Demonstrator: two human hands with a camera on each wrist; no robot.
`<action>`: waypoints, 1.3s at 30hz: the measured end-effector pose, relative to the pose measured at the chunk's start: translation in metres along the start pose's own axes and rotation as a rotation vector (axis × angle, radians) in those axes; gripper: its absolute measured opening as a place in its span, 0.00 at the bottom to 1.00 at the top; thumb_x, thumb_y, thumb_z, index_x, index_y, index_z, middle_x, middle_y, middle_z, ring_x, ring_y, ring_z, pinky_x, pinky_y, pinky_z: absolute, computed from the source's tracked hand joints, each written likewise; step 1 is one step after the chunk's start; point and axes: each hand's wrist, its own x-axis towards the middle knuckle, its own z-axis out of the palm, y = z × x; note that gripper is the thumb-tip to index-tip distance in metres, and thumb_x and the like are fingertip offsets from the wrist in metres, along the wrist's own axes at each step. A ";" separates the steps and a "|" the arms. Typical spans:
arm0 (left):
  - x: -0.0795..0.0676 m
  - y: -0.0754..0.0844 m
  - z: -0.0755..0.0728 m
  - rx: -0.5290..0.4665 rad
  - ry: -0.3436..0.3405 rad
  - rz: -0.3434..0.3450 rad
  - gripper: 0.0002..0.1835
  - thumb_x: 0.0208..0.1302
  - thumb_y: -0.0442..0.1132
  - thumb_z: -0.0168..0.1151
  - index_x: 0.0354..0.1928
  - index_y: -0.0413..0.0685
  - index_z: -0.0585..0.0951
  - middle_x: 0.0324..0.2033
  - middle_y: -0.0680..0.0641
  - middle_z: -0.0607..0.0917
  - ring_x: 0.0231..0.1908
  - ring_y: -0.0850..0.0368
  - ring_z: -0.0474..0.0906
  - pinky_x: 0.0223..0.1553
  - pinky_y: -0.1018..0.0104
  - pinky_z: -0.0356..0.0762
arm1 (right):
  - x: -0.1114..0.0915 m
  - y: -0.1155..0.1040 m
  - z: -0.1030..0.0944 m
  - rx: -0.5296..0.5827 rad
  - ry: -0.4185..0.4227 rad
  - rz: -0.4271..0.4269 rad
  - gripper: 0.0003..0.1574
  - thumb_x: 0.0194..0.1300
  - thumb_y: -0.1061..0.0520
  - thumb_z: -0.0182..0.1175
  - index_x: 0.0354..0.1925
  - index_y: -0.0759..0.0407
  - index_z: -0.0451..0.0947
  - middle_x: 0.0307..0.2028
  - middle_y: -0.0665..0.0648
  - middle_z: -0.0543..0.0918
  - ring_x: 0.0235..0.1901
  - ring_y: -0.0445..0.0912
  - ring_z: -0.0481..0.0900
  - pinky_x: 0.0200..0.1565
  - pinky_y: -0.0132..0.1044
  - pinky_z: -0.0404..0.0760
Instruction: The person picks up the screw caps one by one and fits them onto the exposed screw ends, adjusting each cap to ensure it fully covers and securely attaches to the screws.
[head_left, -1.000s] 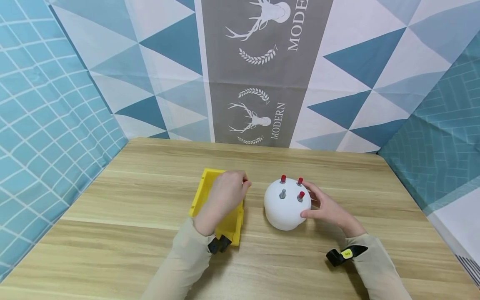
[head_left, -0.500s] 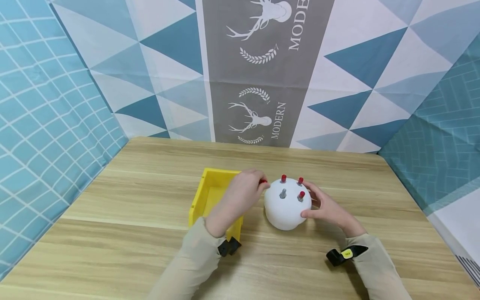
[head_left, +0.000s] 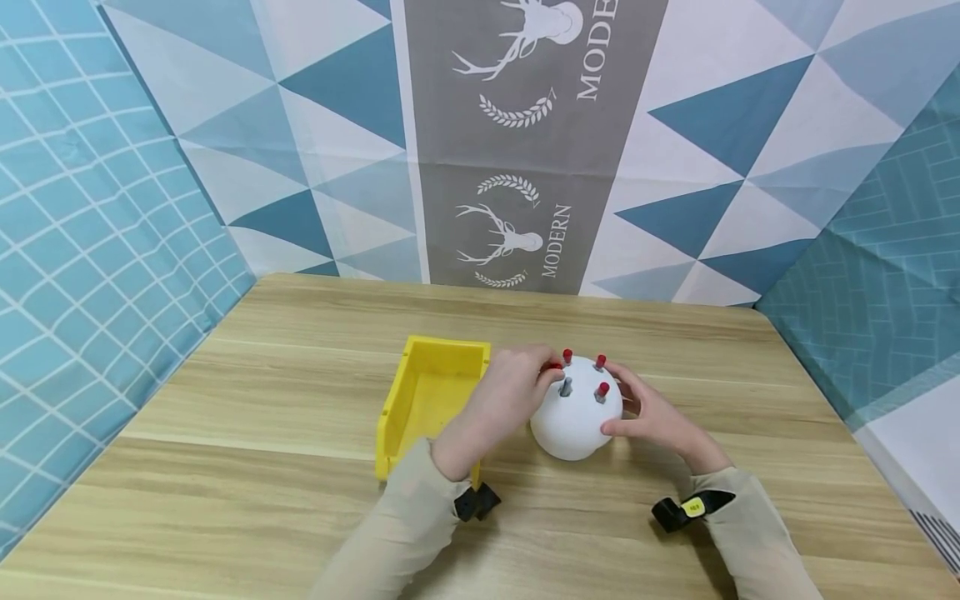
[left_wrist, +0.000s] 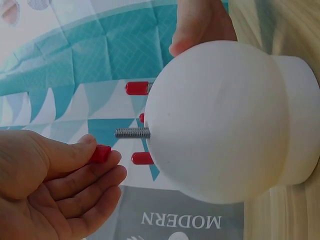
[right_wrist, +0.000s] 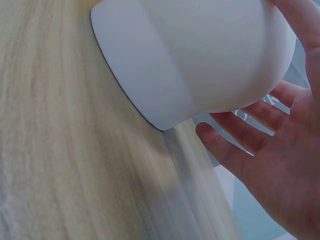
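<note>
A white rounded dome [head_left: 567, 429] stands on the table, with threaded studs rising from its top. Red caps [head_left: 602, 390] cover three studs; one threaded stud [left_wrist: 132, 133] is bare metal. My left hand [head_left: 510, 383] pinches another red cap [left_wrist: 101, 153] between thumb and forefinger. In the left wrist view that cap is just short of the bare stud's tip and slightly to one side. My right hand [head_left: 648, 417] holds the dome's right side, thumb in front and fingers behind. In the right wrist view, some fingertips [right_wrist: 204, 129] stand off the dome's lower part.
A yellow open bin [head_left: 431, 400] sits left of the dome, partly covered by my left forearm. The wooden table [head_left: 247, 392] reaches back to a patterned cloth backdrop [head_left: 495, 150]. Black wrist cameras [head_left: 675, 514] are strapped to both sleeves.
My left hand has moved right from over the yellow bin to the dome's bare stud, carrying the red cap. My right hand and the dome have stayed in place.
</note>
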 end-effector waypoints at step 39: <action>-0.001 0.009 0.019 0.135 0.010 0.049 0.07 0.60 0.41 0.59 0.36 0.47 0.81 0.32 0.52 0.84 0.33 0.61 0.80 0.37 0.75 0.78 | -0.001 -0.001 -0.001 0.024 -0.005 -0.034 0.50 0.53 0.58 0.65 0.67 0.59 0.49 0.62 0.64 0.61 0.59 0.60 0.64 0.51 0.22 0.66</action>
